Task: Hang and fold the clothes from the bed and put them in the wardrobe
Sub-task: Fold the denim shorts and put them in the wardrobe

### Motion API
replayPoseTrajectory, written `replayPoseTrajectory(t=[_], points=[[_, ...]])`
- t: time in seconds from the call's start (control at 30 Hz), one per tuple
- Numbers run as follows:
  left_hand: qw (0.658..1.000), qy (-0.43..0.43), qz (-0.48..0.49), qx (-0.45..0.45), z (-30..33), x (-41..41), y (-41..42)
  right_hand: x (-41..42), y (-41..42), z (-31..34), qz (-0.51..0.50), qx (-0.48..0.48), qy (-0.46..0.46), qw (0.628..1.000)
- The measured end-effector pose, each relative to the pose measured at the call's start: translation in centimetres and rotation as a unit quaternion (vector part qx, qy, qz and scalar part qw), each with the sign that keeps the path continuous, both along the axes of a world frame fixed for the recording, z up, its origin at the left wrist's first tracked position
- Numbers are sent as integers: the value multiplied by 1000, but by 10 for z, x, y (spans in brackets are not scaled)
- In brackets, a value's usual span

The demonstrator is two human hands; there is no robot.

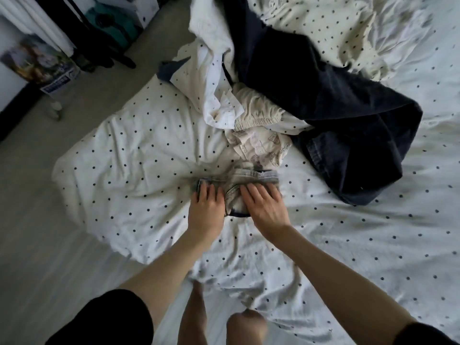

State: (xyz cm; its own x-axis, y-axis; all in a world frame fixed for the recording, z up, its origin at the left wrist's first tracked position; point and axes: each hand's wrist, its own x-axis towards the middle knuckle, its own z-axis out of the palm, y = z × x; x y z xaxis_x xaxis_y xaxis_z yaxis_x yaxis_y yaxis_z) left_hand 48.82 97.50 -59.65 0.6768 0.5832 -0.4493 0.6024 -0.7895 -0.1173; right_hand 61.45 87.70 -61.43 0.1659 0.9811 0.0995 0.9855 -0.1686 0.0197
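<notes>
A small folded grey garment [245, 179] lies on the white polka-dot bed cover [124, 158] near the bed's corner. My left hand [206, 207] presses flat on its left part, fingers straight. My right hand [265, 206] lies flat on its right part, fingers spread. Just behind it sits a pile of clothes: a white printed piece [263, 145], a cream piece with an elastic band [258, 113], a white shirt [211, 78] and a large dark navy garment [336, 115].
The grey floor [37, 220] runs along the bed's left side. At the top left stand a dark chair base [104, 51], a poster or box [39, 63] and a teal item [117, 23]. My knees [246, 324] touch the bed's near edge.
</notes>
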Motion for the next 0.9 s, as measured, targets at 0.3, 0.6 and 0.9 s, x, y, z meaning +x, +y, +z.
replayPoseTrajectory(t=[0.3, 0.6, 0.9], points=[[957, -153, 237, 60, 42, -98, -88, -55, 0, 50, 302, 29, 22, 953], [848, -205, 438, 215, 111, -202, -217, -173, -39, 131, 523, 78, 64, 847], [714, -229, 611, 253, 111, -212, -438, -228, -203, 141, 678, 8, 40, 734]])
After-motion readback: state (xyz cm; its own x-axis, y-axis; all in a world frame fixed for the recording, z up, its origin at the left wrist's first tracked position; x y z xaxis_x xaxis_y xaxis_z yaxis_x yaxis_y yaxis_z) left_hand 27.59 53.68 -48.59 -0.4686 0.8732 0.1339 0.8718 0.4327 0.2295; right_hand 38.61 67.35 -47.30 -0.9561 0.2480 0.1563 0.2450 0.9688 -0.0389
